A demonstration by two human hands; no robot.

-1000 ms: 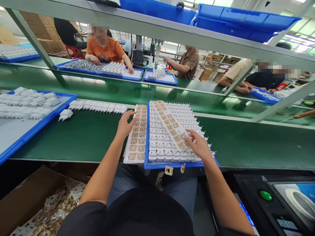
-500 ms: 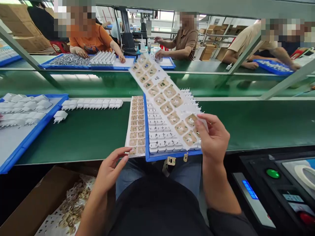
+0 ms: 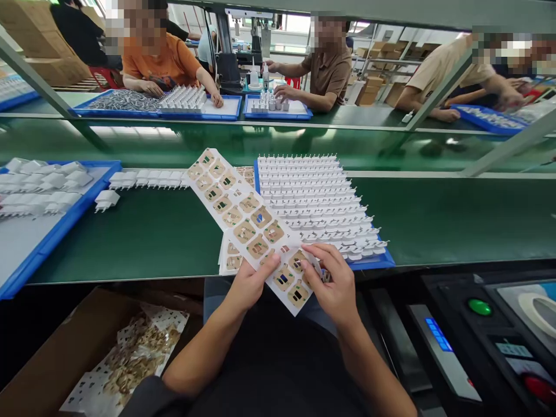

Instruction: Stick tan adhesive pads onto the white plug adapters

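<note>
The left hand (image 3: 251, 285) pinches the sticker sheet (image 3: 245, 229) at its lower left edge, with the thumb on top. The right hand (image 3: 332, 284) has its thumb and fingers bent together, pinching the same sheet's right edge near the bottom end. The sheet is long and white with tan stickers in rows, and it slants up to the left. It is in front of the person's belly, over a pile of sticker sheets (image 3: 232, 263) and over the near left side of a blue tray (image 3: 376, 262). Neat rows of white plugs (image 3: 313, 197) fill that tray, with their pins poking out. The pile and the tray sit side by side on the green table (image 3: 174, 237). To the left is a line of white plugs (image 3: 150, 178), with one loose plug (image 3: 106, 200) just in front of it. Past them is a big blue tray (image 3: 93, 205) with more white plugs in it. Low on the left, a cardboard box (image 3: 56, 347) holds paper scraps (image 3: 143, 359). Low on the right are a green button (image 3: 480, 306) and a white ring (image 3: 527, 304). Across the table, a person in an orange shirt (image 3: 160, 61) and a person in a brown shirt (image 3: 328, 69) have their hands near other trays.
</note>
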